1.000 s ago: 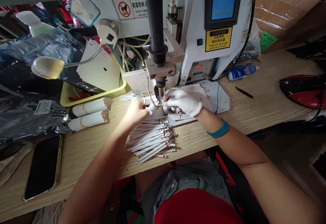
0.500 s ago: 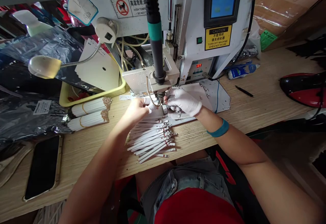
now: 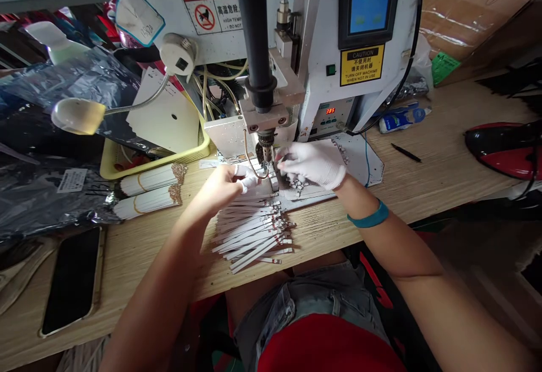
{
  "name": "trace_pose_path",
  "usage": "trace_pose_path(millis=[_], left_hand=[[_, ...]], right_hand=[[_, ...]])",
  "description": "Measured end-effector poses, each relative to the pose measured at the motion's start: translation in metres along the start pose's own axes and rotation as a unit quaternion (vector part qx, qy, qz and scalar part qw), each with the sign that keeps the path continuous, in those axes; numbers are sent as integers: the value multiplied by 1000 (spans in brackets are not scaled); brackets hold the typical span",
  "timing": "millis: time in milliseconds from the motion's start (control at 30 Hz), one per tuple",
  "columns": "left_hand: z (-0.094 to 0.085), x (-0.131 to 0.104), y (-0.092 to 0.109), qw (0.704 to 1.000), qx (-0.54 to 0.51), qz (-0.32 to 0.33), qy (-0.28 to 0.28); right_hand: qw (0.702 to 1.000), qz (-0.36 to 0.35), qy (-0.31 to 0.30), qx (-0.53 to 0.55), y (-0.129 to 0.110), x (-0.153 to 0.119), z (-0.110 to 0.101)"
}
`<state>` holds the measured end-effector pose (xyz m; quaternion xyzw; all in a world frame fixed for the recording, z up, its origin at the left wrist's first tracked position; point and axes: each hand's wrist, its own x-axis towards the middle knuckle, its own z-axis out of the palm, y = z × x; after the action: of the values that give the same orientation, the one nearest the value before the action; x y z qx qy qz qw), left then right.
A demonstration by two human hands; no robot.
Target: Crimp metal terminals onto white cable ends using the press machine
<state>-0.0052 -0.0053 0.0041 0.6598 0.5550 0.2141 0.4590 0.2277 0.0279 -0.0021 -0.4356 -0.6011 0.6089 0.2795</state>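
Observation:
My left hand (image 3: 232, 184), with white covers on its fingertips, is closed in a pinch just left of a metal nozzle (image 3: 266, 149). What its fingertips hold is too small to make out. On the nozzle's right, my right hand (image 3: 315, 164) wears a white glove, its fingers curled together above a pile of small metal pieces (image 3: 300, 186). Whatever those fingers grip is hidden. A small metal block (image 3: 273, 181) lies between the hands. Below them, many white strips (image 3: 249, 236) with metal-tipped ends fan out over the table.
The white machine (image 3: 313, 33) stands behind my hands, bearing a high-temperature warning label (image 3: 212, 8). Two banded strip bundles (image 3: 148, 200) and a yellow basket (image 3: 156, 163) are at left. A phone (image 3: 71, 279) lies nearer me. A black pen (image 3: 405, 153) is at right.
The machine's nozzle and black tool body have risen. My right hand has drawn slightly right, exposing more of the metal pieces. My left hand has shifted a little left and down.

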Motion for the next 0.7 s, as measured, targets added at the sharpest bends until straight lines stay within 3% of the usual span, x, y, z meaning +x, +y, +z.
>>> trace_pose_path(millis=[67, 167, 233, 300, 333, 400, 500, 567, 700], left_hand=[[-5, -7, 0, 998, 61, -7, -13], [-8, -17, 2, 988, 152, -11, -31], [-9, -20, 3, 980, 186, -11, -67], [-9, -20, 4, 975, 205, -6, -84], [-9, -19, 4, 973, 220, 1, -64], [-7, -14, 2, 960, 280, 14, 23], [0, -5, -3, 905, 406, 6, 127], [5, -1, -5, 883, 450, -3, 130], [9, -3, -6, 872, 469, 18, 139]], right_hand=[[1000, 7, -13, -24, -3, -6, -13], [990, 55, -115, -63, -3, -11, -23], [984, 76, -140, -83, 1, -10, -22], [988, 67, -92, -100, 6, -6, -20], [990, 55, -55, -114, 8, -3, -20], [987, 26, 14, -158, 12, 1, -22], [964, -38, 82, -250, 14, 4, -25], [946, -78, 91, -301, 13, 5, -25], [926, -96, 60, -361, 9, 4, -17]])
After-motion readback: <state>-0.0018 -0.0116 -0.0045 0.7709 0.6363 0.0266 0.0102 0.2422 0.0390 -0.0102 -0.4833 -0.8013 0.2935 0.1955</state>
